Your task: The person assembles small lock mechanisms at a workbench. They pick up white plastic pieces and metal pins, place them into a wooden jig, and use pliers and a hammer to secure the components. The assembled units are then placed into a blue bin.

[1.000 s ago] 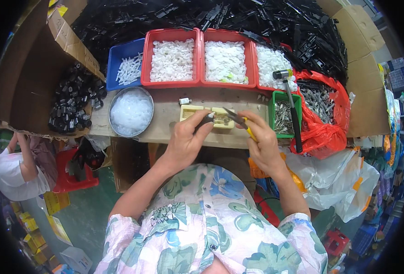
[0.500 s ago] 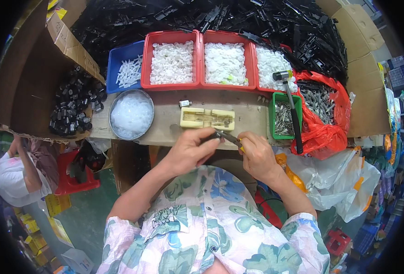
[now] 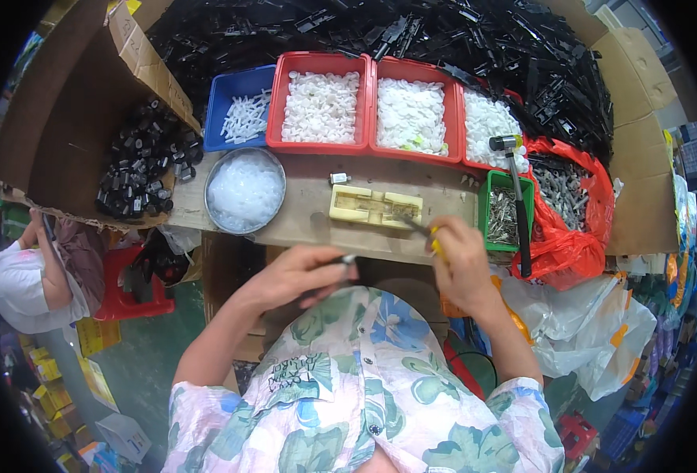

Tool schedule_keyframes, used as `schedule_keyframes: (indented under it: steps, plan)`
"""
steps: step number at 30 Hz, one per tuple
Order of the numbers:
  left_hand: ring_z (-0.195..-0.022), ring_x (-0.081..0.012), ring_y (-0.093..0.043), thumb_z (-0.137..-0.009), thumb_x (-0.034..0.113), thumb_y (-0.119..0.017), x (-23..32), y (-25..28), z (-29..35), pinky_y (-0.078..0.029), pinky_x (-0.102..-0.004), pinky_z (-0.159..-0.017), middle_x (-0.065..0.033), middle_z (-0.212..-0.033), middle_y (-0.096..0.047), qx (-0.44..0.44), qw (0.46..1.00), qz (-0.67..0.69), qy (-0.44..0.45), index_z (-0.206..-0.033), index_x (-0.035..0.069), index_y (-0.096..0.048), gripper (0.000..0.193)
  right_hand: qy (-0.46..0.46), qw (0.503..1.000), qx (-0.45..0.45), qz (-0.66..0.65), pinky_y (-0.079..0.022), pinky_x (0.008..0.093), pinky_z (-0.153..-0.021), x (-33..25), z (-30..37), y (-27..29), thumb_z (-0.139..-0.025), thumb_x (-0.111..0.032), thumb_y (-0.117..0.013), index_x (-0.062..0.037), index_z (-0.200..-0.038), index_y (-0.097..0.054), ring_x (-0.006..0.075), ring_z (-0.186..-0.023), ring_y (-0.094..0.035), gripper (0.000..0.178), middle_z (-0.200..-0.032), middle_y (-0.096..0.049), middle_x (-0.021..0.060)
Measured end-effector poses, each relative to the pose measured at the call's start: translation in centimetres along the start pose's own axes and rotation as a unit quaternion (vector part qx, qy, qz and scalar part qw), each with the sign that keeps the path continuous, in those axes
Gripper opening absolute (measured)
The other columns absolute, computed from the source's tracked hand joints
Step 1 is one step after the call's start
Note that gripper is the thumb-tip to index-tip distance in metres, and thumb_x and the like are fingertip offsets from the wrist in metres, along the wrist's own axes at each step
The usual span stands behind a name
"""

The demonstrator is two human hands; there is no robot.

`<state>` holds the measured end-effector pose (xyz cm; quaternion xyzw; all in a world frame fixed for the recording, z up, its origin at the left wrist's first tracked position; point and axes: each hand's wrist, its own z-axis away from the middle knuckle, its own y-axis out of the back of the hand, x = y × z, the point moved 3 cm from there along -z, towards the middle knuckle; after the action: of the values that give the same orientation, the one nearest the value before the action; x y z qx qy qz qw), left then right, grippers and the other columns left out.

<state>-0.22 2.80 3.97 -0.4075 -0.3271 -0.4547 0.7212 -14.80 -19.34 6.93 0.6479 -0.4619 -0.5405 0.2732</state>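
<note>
The left hand (image 3: 305, 277) pinches a small dark part (image 3: 341, 260) with a pale tip just nearer than the edge of the bench (image 3: 309, 193), while the right hand (image 3: 460, 256) is closed around a yellow-handled tool (image 3: 439, 246), its dark tip by the near right end of a cream block (image 3: 351, 211), though I cannot tell whether they touch. Left of the block stands a round bowl (image 3: 282, 201); on the far side are 1 blue bin (image 3: 217, 106) and 3 red bins (image 3: 317, 146), and right is 1 green box (image 3: 485, 214).

Pale pink short-sleeved shirt (image 3: 411, 386) with green leaves (image 3: 474, 451), blue flowers (image 3: 392, 317), dark round buttons (image 3: 374, 430)
</note>
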Motion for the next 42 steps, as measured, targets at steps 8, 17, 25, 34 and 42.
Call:
schedule_keyframes:
  steps: [8,17,25,34,42]
  plan:
    - [-0.088,-0.0435,-0.065,-0.09,0.02,-0.068,-6.7,8.7,11.2,-0.05,-0.0516,-0.077,-0.0246,-0.087,-0.067,0.333,0.735,-0.576,0.131,-0.097,-0.001,-0.069,0.022,-0.117,0.981,-0.029,0.153,-0.044,0.0468,-0.084,4.3,0.5,-2.2,-0.078,-0.004,-0.062,-0.0005,-0.103,-0.062,0.0335,-0.108,-0.057,0.026,-0.114,-0.059,0.0148]
    - [-0.072,-0.0375,-0.064,-0.085,0.001,-0.069,3.0,9.4,8.7,-0.05,-0.0438,-0.068,-0.0179,-0.081,-0.067,0.498,0.706,-0.474,-0.168,-0.086,-0.003,-0.069,0.005,-0.096,0.984,-0.053,0.143,-0.043,0.0461,-0.09,2.9,-0.8,-1.4,-0.081,-0.019,-0.076,-0.0027,-0.111,-0.063,0.0345,-0.114,-0.054,0.036,-0.122,-0.057,0.0154]
    - [-0.097,-0.0302,-0.056,-0.067,-0.003,-0.064,4.3,5.0,-5.3,-0.049,-0.0391,-0.082,-0.0111,-0.098,-0.061,0.218,0.641,-0.664,-0.318,-0.106,0.0,-0.066,0.039,-0.002,0.995,-0.003,0.103,-0.044,0.0442,-0.086,1.9,-5.9,0.7,-0.084,-0.014,-0.073,-0.0035,-0.107,-0.064,0.0319,-0.105,-0.058,0.027,-0.111,-0.062,0.0116]
    - [-0.095,-0.0278,-0.055,-0.073,0.004,-0.068,4.6,5.5,-6.8,-0.049,-0.0368,-0.08,-0.0108,-0.089,-0.057,0.211,0.599,-0.724,-0.27,-0.107,-0.002,-0.065,0.035,0.124,0.985,0.087,0.08,-0.049,0.046,-0.08,1.9,-22.2,-1.4,-0.086,-0.013,-0.068,-0.0047,-0.098,-0.067,0.0297,-0.1,-0.063,0.015,-0.099,-0.065,0.0109]
    - [-0.094,-0.0304,-0.057,-0.074,-0.001,-0.068,7.2,4.4,-3.5,-0.052,-0.0403,-0.083,-0.0135,-0.092,-0.06,0.285,0.68,-0.61,-0.292,-0.106,-0.002,-0.066,0.032,0.097,0.979,0.079,0.158,-0.052,0.0456,-0.084,2.3,-32.1,-7.0,-0.084,-0.014,-0.072,-0.0054,-0.108,-0.069,0.0311,-0.106,-0.062,0.027,-0.104,-0.068,0.0098]
